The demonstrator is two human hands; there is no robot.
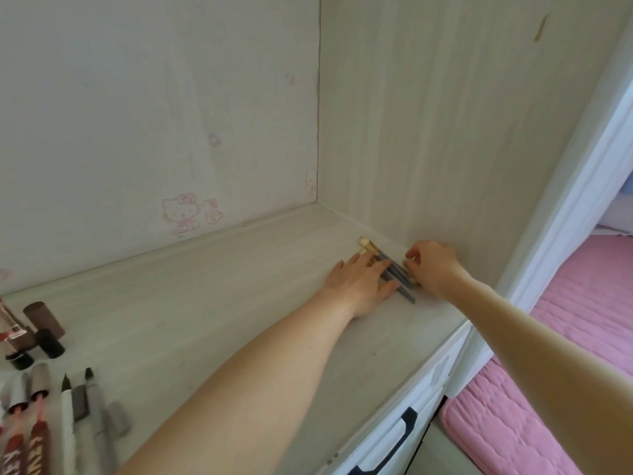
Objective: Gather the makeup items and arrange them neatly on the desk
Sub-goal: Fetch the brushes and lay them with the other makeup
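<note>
While the brushes (390,269) lie in a small bundle at the far right of the counter (212,303), close to the side wall (445,132), I am squaring them up between my two hands. My left hand (363,286) lies flat with its fingers (380,267) straight against the near side of the bundle, and my right hand (433,265) has its fingers (411,260) curled at the wall side, seemingly pinching the handles, though the contact itself is hidden. To do this well I should, I think, keep the left palm as a steady fence, nudge the handles toward it with the right, and tap the ends level so none sticks out. The risk I judge is rolling: the thin handles could slip from under my fingers. Well apart, at the near left, the pens (78,416) and lipsticks (41,327) wait, some lying, some standing, so the bundle probably belongs beside them.
</note>
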